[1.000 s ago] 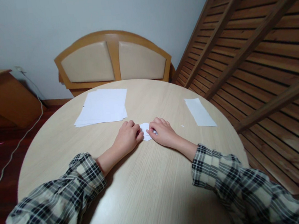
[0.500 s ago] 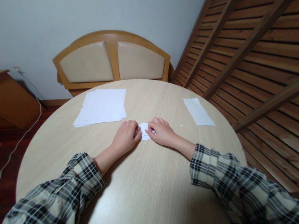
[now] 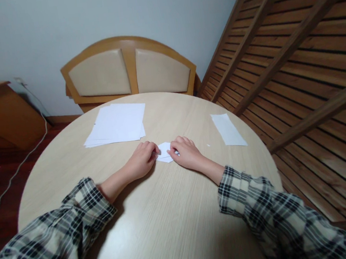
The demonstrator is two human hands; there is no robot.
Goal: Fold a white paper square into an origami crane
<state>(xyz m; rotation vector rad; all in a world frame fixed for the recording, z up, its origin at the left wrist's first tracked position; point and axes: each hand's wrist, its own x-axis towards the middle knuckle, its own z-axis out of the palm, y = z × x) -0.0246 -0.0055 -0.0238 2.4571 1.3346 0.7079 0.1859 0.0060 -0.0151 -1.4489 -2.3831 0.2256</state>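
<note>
nearest the camera, two plaid sleeves reach out over the pale round bench. past them both hands meet on a small folded paper, which lies flat on the bench near its middle, between the two hands.

the left hand is curled, its fingertips at the paper's left edge. whether it pinches the edge or only presses it down cannot be told. the right hand is curled too, with thumb and forefinger closed on the paper's right edge.

the work looks like creasing a small fold. it would likely go best with one hand pinning the piece flat while the other runs a fingertip or nail along the crease, edges lined up before any firm pressure. the piece is small and light, so a loose pin may let it skid on the smooth wood.

farther off, a stack of white sheets lies to the left. a paper strip sits well apart on the right, with a tiny scrap near it. a chair stands beyond the far edge.
</note>
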